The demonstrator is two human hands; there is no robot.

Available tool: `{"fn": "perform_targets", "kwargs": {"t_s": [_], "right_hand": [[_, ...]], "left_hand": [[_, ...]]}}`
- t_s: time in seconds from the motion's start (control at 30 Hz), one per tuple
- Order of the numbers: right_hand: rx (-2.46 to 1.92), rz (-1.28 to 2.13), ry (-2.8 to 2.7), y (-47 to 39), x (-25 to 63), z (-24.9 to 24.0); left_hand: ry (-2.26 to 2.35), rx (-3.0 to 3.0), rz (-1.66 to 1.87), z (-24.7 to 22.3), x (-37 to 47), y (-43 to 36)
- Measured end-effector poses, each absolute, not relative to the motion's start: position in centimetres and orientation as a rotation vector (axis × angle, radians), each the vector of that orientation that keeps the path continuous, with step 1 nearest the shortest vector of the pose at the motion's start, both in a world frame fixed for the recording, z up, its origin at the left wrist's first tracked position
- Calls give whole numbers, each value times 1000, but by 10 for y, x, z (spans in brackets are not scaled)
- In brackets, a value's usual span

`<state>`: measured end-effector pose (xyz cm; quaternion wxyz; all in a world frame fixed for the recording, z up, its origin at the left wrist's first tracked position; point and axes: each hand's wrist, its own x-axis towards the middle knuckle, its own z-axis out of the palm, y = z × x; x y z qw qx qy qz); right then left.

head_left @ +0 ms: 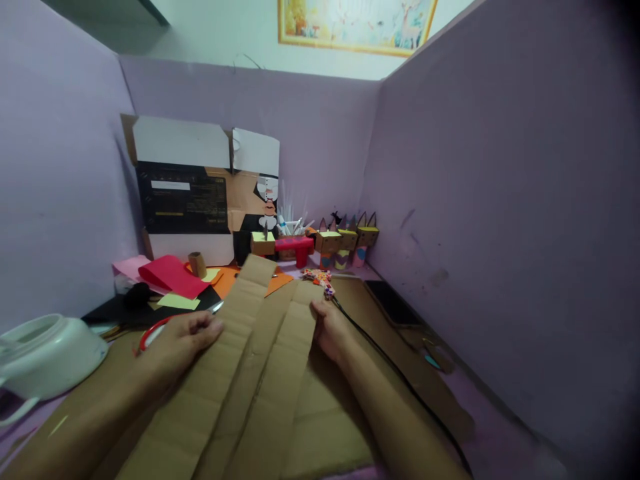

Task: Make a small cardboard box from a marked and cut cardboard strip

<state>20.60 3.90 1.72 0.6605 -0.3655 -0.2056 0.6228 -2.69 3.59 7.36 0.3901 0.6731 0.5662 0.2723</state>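
A long creased cardboard strip (225, 347) slants up in front of me, its left edge pinched by my left hand (187, 333). My right hand (330, 327) grips the right edge of a second cardboard strip (285, 360), thumb on top. Brown cardboard shows between the two strips; whether they are joined I cannot tell. Scissors with a red handle (154, 331) lie by my left hand, which hides their middle; the blade tip pokes out past the fingers. A larger cardboard sheet (330, 420) lies beneath.
At the left stands a white pot (55, 353). Coloured paper (173, 275) and a cardboard roll (197, 265) lie behind it. An unfolded box (185, 193) leans on the back wall, near small cardboard figures (345, 243). A phone (393, 303) and black cable (400, 377) are at right.
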Motion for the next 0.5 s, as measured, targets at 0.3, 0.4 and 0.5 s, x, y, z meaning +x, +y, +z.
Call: {"fn": "perform_targets", "kwargs": {"t_s": [0.3, 0.4, 0.5], "right_hand": [[-620, 1336, -558, 30, 200, 32], [-603, 1249, -570, 30, 200, 28], [-627, 1196, -551, 34, 201, 26]], "left_hand": [[1385, 1825, 779, 34, 57, 30], [1428, 1891, 754, 29, 57, 32], [1421, 1906, 730, 27, 57, 32]]}}
